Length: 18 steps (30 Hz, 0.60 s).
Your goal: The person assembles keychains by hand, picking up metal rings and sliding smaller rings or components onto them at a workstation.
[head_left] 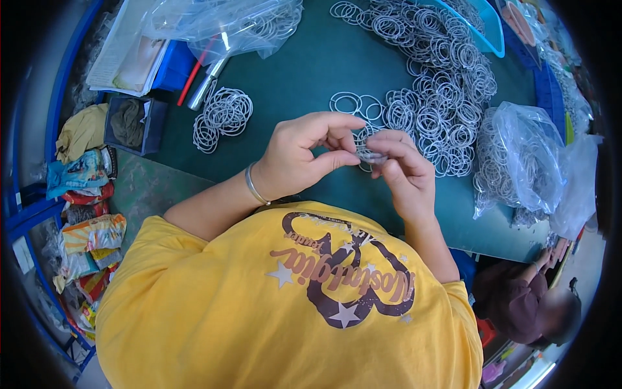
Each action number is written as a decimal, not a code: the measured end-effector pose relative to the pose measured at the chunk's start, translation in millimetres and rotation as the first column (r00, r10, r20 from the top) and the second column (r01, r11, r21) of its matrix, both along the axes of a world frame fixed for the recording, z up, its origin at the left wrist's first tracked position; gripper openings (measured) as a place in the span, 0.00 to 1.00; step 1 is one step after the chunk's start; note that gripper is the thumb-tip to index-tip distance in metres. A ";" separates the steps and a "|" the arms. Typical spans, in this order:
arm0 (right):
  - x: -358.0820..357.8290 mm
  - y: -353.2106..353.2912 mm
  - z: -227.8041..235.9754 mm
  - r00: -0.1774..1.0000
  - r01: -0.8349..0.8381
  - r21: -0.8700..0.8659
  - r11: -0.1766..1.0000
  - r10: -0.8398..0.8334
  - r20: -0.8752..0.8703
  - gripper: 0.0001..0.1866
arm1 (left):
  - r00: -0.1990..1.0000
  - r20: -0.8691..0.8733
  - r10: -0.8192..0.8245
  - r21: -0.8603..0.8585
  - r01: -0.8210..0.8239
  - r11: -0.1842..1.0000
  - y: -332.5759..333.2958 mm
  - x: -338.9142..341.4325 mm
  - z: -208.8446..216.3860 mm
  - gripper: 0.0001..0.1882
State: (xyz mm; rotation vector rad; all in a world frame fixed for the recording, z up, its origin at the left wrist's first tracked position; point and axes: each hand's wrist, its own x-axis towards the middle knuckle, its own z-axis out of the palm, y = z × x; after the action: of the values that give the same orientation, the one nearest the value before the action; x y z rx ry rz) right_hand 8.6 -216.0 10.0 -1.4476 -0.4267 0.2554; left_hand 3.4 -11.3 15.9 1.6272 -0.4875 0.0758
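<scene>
Thin metal rings make up most of what lies on the green table. My right hand (409,172) pinches at least one metal ring (370,157) between thumb and fingers; the ring is slightly blurred, so I cannot tell how many there are. Facing it from the left, my left hand (308,152) has its thumb and forefinger apart, with the other fingers curled. The left thumb tip comes close to the ring; whether it touches is unclear. Just beyond my hands, loose rings (345,102) border a large heap of rings (447,97). A smaller ring pile (223,117) sits left of my hands.
A turquoise basket (495,32) stands far right. Clear bags of rings lie at the right (518,155) and far left (253,26). A red pen (194,71), a metal tube (206,84) and a dark bin (154,126) are leftward. Another person (525,301) sits lower right.
</scene>
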 end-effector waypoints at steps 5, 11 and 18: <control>-4.5 1.1 -2.1 0.993 -0.025 0.081 0.996 0.034 -0.110 0.10 | 0.994 -0.096 -0.045 -0.083 0.037 0.996 0.5 -0.5 -1.5 0.24; -5.6 -0.1 0.0 0.952 0.012 0.068 0.998 0.009 -0.306 0.10 | 0.892 -0.434 -0.123 -0.199 0.038 0.979 -2.1 -1.6 -2.4 0.14; -0.1 -2.0 -0.8 0.981 0.100 0.000 0.995 -0.099 -0.166 0.15 | 0.630 -0.750 -0.200 -0.304 -0.060 0.951 -2.7 3.1 3.8 0.10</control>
State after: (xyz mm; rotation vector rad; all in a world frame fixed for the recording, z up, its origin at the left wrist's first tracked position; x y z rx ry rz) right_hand 8.5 -218.0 9.2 -1.4223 -0.2193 0.2911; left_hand 6.5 -14.0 19.7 1.1749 0.1457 -0.5841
